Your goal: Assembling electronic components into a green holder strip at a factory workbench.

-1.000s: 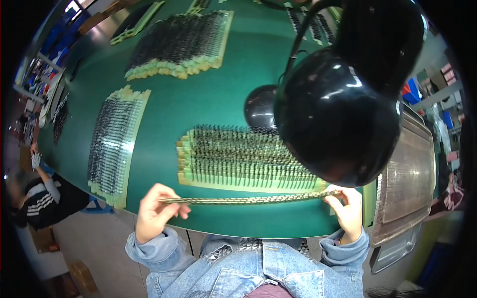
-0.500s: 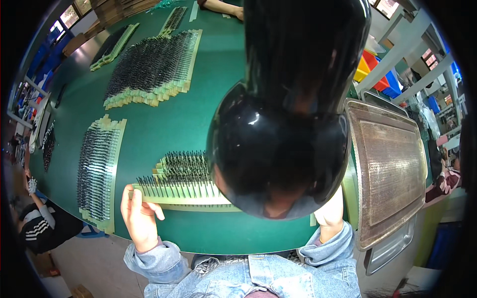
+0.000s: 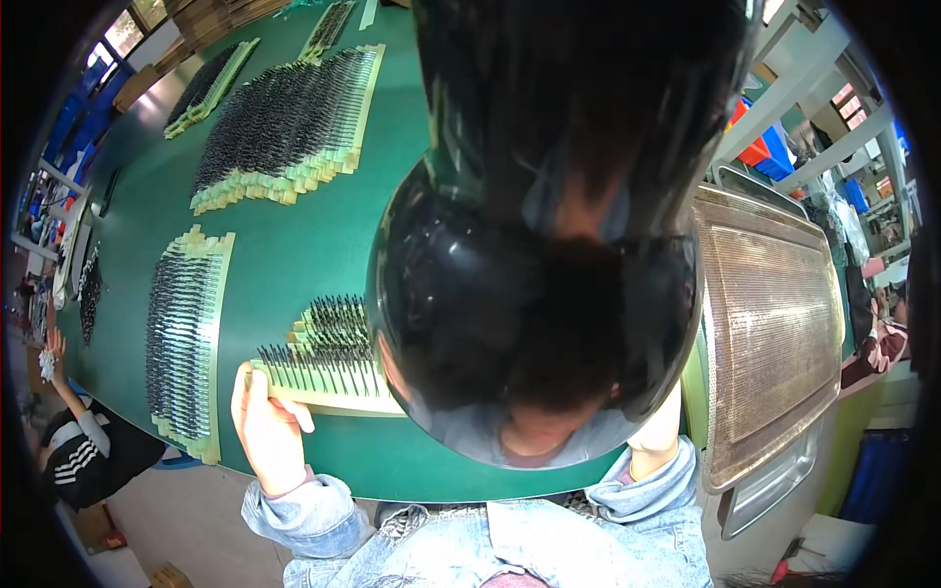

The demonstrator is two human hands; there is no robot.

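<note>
My left hand [image 3: 269,429] is closed on the left end of a pale green strip [image 3: 323,388] lined with a row of thin black pins. The strip lies crosswise before me, and its right part is hidden. Just behind it stands a small stack of similar pinned strips [image 3: 331,323]. A large glossy black rounded object [image 3: 529,323] blocks the middle of the view. From behind its lower right edge shows the wrist side of my right hand [image 3: 663,428]; those fingers are hidden.
More pinned strips lie in a left stack [image 3: 183,343], a bigger far stack [image 3: 284,127] and a narrow far-left bundle [image 3: 211,88] on the green table [image 3: 284,255]. At right stands a brownish ribbed tray [image 3: 769,343]. Another person's arm [image 3: 71,392] shows at far left.
The black object has shifted left and lower in view, covering more of the strip and stack. My left hand keeps its grip, nearly still. The far person's arm at the top no longer shows.
</note>
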